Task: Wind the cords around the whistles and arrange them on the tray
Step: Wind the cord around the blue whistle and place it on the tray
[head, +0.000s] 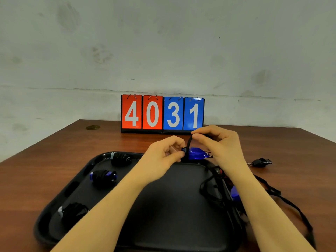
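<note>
Above the far edge of the black tray, my left hand pinches the mouthpiece end of a blue whistle. My right hand pinches its black cord, which arcs up from the whistle. Three wound whistles lie along the tray's left side: a black one at the back, a blue one in the middle and a black one at the front. An unwound blue whistle and loose cords lie at the tray's right edge.
A black whistle lies on the wooden table right of the tray, with a black lanyard trailing toward the front right. A flip scoreboard reading 4031 stands at the back against the wall.
</note>
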### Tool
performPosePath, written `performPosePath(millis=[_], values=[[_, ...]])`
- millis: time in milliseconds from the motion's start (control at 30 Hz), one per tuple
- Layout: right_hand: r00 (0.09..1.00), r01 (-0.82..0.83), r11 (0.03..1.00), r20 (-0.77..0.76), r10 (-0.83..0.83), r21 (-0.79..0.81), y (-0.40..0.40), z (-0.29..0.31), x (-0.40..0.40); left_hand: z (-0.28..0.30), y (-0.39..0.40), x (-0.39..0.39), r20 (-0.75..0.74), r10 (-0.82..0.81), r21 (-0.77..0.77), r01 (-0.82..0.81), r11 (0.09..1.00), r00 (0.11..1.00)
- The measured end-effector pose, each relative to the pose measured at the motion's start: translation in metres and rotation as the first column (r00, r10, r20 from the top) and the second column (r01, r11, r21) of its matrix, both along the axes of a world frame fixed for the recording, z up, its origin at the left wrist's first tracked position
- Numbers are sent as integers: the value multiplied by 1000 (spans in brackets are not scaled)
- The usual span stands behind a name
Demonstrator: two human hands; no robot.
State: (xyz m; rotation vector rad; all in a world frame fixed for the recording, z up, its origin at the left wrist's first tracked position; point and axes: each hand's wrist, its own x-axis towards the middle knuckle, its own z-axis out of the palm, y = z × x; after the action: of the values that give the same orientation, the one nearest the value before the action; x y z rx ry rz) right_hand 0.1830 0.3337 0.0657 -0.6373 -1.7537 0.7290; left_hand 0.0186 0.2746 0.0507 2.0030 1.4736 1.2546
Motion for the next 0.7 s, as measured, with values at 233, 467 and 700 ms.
performPosePath(millis=[233,467,700], values=[[986,-102,960,-153,64,-260,4,0,0,6,-4,2,168,-76,19,74,997,983],[979,-130,970,127,158,-207,0,-8,-9,6,1,-2,463,11,43,-35,998,886],[925,-213,961,282,256,-174,-5,-11,-15,4,8,-9,539,193,43,-256,966,820]])
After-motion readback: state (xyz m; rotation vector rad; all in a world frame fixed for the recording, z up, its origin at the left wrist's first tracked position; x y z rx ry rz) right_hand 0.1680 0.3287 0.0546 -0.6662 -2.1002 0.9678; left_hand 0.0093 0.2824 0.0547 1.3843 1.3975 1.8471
